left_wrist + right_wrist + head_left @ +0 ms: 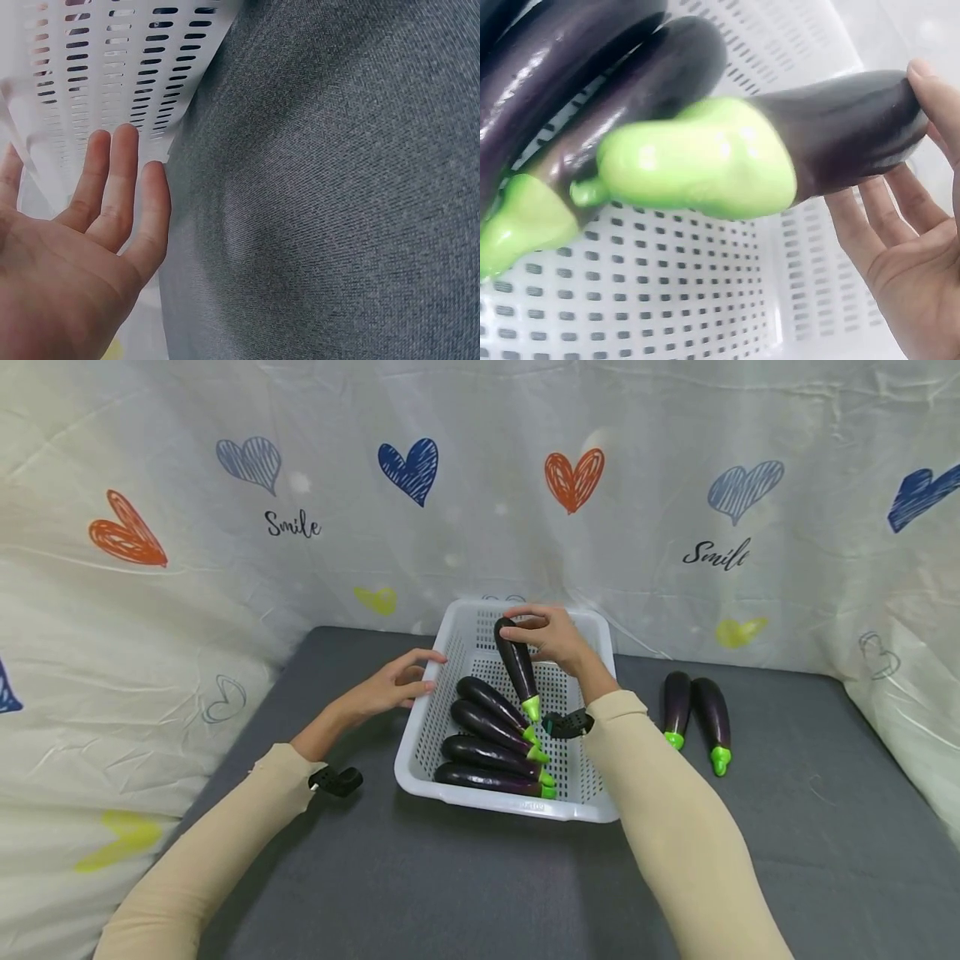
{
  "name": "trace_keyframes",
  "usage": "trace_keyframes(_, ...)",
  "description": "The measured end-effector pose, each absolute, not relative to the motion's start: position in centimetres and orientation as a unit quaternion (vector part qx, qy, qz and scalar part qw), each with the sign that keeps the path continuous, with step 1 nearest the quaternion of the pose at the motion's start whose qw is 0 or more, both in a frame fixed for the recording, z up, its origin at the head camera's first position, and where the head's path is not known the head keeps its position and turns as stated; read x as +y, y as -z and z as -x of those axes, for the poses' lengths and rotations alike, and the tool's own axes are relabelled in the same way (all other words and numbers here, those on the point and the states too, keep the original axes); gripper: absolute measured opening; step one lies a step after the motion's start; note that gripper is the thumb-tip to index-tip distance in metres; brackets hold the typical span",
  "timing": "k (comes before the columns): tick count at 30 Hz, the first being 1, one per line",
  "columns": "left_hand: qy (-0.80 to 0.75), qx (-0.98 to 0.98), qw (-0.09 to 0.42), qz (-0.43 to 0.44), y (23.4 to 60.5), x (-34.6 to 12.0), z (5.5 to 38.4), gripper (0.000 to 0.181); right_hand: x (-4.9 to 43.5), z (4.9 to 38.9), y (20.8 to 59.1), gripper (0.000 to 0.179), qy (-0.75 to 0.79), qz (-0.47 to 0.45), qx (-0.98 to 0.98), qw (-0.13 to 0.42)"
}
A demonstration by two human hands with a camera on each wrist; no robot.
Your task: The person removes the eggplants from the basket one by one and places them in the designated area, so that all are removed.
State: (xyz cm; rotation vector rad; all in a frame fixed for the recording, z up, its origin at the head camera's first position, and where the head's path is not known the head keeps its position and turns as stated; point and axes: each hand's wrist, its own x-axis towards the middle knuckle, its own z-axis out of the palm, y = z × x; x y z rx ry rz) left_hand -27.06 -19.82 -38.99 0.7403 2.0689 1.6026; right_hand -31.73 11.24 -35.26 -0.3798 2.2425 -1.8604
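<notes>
Over the far half of a white perforated plastic basket, my right hand grips a dark purple eggplant by its rounded end. Its bright green cap hangs toward the near side in the head view and looms large in the right wrist view. Several other eggplants lie side by side along the basket's left and near part, caps to the right. At the basket's left rim rests my left hand; in the left wrist view its fingers extend against the slotted wall.
Two more eggplants lie on the grey cloth-covered table, to the right of the basket. A whitish curtain printed with hearts and words hangs behind the table and at both sides.
</notes>
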Motion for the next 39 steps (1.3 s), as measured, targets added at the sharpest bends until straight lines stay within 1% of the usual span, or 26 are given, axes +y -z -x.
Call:
trace_keyframes(8, -0.57, 0.75, 0.209, -0.263, 38.8, -19.5, 27.0, 0.047, 11.4, 29.9, 31.6, 0.044, 0.628, 0.155, 0.754, 0.113)
trace_keyframes(11, -0.573, 0.747, 0.212, -0.263, 38.7, -19.5, 26.9, 0.048, 11.8, 29.9, 31.0, 0.044, 0.623, 0.163, 0.757, 0.112)
trace_keyframes(20, -0.575, 0.744, 0.215, -0.265, 38.7, -19.5, 26.9, 0.046, 13.5, 31.6, 31.2, 0.044, 0.625, 0.17, 0.757, 0.086)
trace_keyframes(30, -0.573, 0.745, 0.193, -0.281, 38.5, -19.9, 27.2, 0.046, 14.7, 31.2, 30.4, 0.043, 0.633, 0.183, 0.75, 0.053)
trace_keyframes(34, -0.566, 0.757, 0.184, -0.269, 38.1, -19.9, 27.0, 0.049, 15.4, 31.0, 30.1, 0.043, 0.637, 0.188, 0.746, 0.047)
trace_keyframes(39, -0.557, 0.768, 0.188, -0.254, 36.9, -19.7, 26.3, 0.053, 16.6, 30.8, 30.1, 0.043, 0.647, 0.196, 0.736, 0.032)
